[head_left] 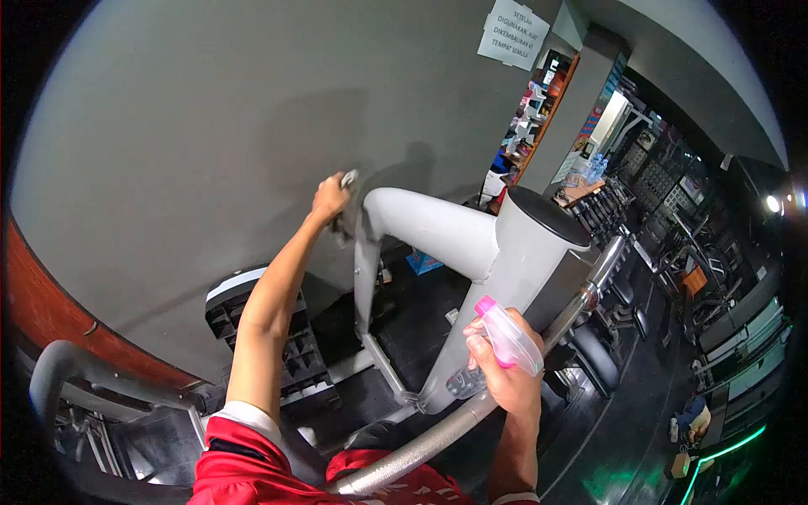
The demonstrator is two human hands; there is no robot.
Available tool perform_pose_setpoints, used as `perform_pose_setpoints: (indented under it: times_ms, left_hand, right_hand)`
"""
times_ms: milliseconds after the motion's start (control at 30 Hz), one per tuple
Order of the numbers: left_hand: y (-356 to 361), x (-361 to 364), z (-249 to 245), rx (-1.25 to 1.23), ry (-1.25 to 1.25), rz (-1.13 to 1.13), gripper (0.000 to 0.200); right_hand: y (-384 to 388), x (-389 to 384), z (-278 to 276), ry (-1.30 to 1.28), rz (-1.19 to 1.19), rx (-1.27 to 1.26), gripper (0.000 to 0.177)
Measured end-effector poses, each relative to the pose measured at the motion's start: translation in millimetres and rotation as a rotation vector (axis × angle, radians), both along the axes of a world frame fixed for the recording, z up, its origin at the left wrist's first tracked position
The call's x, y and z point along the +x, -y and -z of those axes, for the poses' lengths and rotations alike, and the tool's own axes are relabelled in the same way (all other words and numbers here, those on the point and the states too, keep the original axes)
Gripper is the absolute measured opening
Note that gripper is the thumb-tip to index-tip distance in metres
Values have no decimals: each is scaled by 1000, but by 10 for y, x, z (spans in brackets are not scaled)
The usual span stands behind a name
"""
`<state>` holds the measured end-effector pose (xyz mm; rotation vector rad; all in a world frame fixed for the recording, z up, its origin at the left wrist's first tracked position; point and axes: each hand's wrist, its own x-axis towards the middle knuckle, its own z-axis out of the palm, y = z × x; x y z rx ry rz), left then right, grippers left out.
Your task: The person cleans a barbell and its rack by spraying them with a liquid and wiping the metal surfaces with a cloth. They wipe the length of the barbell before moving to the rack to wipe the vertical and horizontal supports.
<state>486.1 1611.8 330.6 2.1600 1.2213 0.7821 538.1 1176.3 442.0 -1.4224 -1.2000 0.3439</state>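
Observation:
My left hand [331, 199] is stretched out far ahead, closed on a greyish cloth [350, 178] that pokes out above the fingers and hangs below them. It is beside the bent end of a thick white machine frame [429, 225], near the grey wall. In my right hand [515, 383] is a spray bottle [510, 335] with a pink and clear head, tilted, its clear body pointing down to the left. Right behind that hand runs a knurled metal bar [446, 442]. A black cap [549, 216] tops the white upright.
A black step platform [295, 362] leans against the wall at left. Grey tubing of another machine [71, 370] stands at lower left. A paper sign [513, 34] hangs on the wall, near a filled shelf [543, 122]. Far right, a person [694, 418] is low near the floor.

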Motion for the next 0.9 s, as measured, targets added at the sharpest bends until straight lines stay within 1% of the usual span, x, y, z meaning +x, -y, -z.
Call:
perform_pose_setpoints:
  times_ms: [33,100,167,233,300,333,367,433,467,500,533,600,633,700,733,800,833,900]
  left_hand:
    - [52,71,-79,32,191,35,35]
    - [299,276,-274,338,392,145,38]
    - [789,421,-584,416,479,386,44]
    - [1359,410,-884,534,475,762,53]
    - [1811,308,-1025,524,295,841,62]
    - [1780,282,-1014,475,240,811,63]
    - [1656,279,-954,487,204,792,60]
    - [1371,265,-758,581,120,571,51]
    - [1148,262,-611,551,61,503,49]
    - [1054,241,-587,525,2,431,47]
    - [1014,262,-536,528,1,435,47]
    - [1064,231,-630,515,-75,400,46]
    - [1140,265,-645,529,-90,415,47]
    - [1513,271,-787,513,69,570,54]
    - [1755,287,-844,453,253,648,57]
    - [2260,246,-937,464,450,710,62]
    - [2464,236,-918,413,483,640,66]
    - [2504,195,-842,393,461,609,72]
  right_hand:
    - [5,2,17,-30,-8,16,11]
    - [11,6,28,-57,-17,30,11]
    - [15,7,24,-52,-22,43,10]
    - [10,7,27,-38,-18,49,10]
    - [16,12,24,-24,-10,57,11]
    - [26,9,21,-22,-5,54,10]
    - [31,5,20,-21,2,52,10]
    - [28,11,13,3,11,52,10]
    - [37,9,15,31,15,48,11]
    - [41,7,18,27,22,51,11]
    - [35,7,16,39,20,37,11]
    - [19,13,-10,60,12,31,12]
    - [26,5,-18,27,13,4,12]
    - [30,3,-18,-1,4,-25,13]
    - [30,8,-11,22,12,-17,12]
    - [36,2,4,45,15,-13,12]
    - [43,1,4,50,22,-4,11]
    - [52,9,12,55,33,4,11]
